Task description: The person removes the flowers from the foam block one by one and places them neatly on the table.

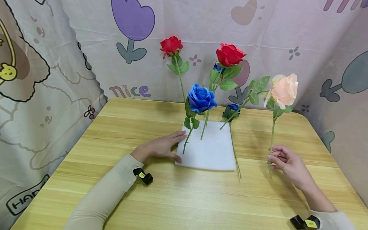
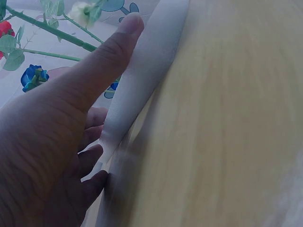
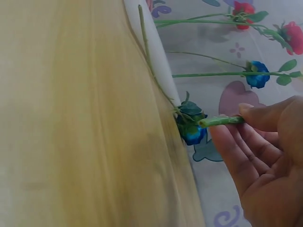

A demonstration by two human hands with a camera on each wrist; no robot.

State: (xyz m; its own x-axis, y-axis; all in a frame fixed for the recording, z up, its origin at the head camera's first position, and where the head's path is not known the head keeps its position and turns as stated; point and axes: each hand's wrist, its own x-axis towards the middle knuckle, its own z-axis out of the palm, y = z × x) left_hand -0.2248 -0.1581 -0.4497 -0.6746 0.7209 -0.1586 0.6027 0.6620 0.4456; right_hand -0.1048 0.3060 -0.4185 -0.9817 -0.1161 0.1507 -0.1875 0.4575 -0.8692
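Hands wide apart: left hand (image 1: pixel 162 147) on the foam pad (image 1: pixel 214 155), right hand (image 1: pixel 290 164) on the peach rose (image 1: pixel 283 91)!

From my remote seat, I've got the left hand at the pad's left edge, thumb by the front left corner, fingers farther back on the same side, spread loosely and just touching. Out to the right of the pad, well apart from it, the right hand pinches the peach rose low on its stem, bloom up, stem nearly vertical! My right wrist view catches the end of that stem poking out past the pinch.

Now the pad itself, flat on the surface (image 1: pixel 172 201): a blue rose (image 1: pixel 202 98) rises from its left side, leaning a little right. Above the pad's back left I see one red rose (image 1: pixel 171 46); over its back, a second red rose (image 1: pixel 230 55), with a small blue flower (image 1: pixel 219 67) half hidden just below. From the pad's back right a leafy stem (image 1: pixel 244 103) slants away, its top passing behind the peach rose, so I can't make out the bloom.

And just beside the pad's right edge lies another blue rose (image 1: pixel 233 108), head by the back right corner, stem running toward the front! Behind the pad hangs a printed cloth (image 1: pixel 187 16).
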